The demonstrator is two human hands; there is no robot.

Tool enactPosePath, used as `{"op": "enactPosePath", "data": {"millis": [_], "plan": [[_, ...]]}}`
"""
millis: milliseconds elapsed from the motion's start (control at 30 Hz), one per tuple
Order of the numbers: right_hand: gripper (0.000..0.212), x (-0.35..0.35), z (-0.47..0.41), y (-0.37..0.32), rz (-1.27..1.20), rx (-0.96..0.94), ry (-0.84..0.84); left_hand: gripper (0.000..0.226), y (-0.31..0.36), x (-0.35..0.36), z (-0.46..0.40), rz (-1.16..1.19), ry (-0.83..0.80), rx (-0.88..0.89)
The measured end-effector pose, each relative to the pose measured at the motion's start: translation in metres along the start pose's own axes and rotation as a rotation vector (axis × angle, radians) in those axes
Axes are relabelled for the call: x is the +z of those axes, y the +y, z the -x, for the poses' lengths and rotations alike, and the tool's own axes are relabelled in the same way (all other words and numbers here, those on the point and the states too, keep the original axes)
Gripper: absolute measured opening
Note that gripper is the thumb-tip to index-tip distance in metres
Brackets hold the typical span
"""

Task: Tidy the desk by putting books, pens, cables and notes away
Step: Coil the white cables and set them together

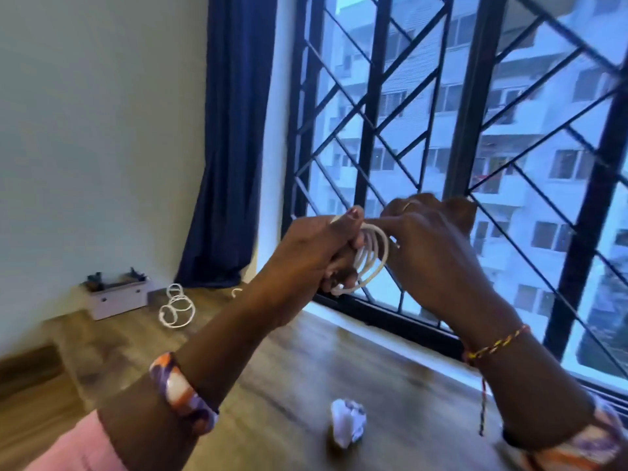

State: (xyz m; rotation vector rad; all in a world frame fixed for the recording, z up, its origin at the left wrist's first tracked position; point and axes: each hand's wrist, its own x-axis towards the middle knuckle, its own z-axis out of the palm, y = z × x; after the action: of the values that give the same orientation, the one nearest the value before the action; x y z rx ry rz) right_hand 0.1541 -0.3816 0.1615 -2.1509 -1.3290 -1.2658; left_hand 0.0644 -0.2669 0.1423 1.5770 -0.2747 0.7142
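Observation:
I hold a white cable (372,258) raised in front of the window, wound in several loops. My left hand (316,256) is closed around the coil, thumb on top. My right hand (431,239) pinches the cable's strand at the top of the loops, right beside the left thumb. A second white cable (176,309) lies loosely coiled on the wooden desk (272,385) at the far left. A crumpled ball of paper (347,423) sits on the desk near me, below my arms.
A small white box (115,297) with dark clips on top stands against the wall at the desk's far left corner. A dark blue curtain (227,147) hangs beside the barred window (458,147), which runs along the desk's right edge.

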Motion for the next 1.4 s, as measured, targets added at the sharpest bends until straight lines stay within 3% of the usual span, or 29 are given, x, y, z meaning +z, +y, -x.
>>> {"op": "enactPosePath", "data": {"millis": [100, 233, 333, 400, 500, 633, 733, 867, 967, 1267, 1400], "plan": [[0.012, 0.023, -0.013, 0.010, -0.099, 0.108, -0.077, 0.038, -0.024, -0.013, -0.030, 0.007, 0.027, -0.019], [0.008, 0.067, -0.028, 0.016, -0.944, 0.422, -0.147, 0.034, -0.050, -0.027, -0.062, 0.021, 0.011, 0.003], [0.031, 0.091, -0.030, 0.017, -1.506, 0.723, -0.336, 0.038, -0.072, -0.039, -0.082, 0.046, 0.040, 0.021], [0.041, 0.102, -0.031, 0.017, -1.679, 0.869, -0.359, 0.041, -0.088, -0.045, -0.093, 0.057, 0.052, 0.009], [0.053, 0.120, -0.029, 0.023, -1.756, 0.876, -0.320, 0.049, -0.104, -0.051, -0.107, 0.023, 0.029, -0.027], [0.053, 0.135, -0.029, 0.029, -1.788, 0.787, -0.269, 0.047, -0.112, -0.060, -0.119, -0.015, -0.029, -0.039], [0.040, 0.134, -0.025, 0.027, -1.744, 0.735, -0.264, 0.047, -0.115, -0.060, -0.117, 0.037, -0.087, -0.111], [0.016, 0.129, -0.015, 0.025, -1.601, 0.844, -0.103, 0.035, -0.108, -0.053, -0.105, 0.136, -0.098, -0.248], [0.018, 0.119, -0.009, 0.016, -1.391, 0.824, -0.046, 0.022, -0.100, -0.045, -0.093, 0.139, -0.018, -0.242], [0.018, 0.049, 0.006, -0.028, -1.399, 0.800, -0.400, 0.021, -0.064, -0.059, -0.043, -0.034, -0.121, -0.226], [0.015, 0.012, 0.023, -0.058, -1.399, 0.772, -0.485, 0.014, -0.036, -0.059, -0.002, 0.086, -0.203, -0.224]]}}
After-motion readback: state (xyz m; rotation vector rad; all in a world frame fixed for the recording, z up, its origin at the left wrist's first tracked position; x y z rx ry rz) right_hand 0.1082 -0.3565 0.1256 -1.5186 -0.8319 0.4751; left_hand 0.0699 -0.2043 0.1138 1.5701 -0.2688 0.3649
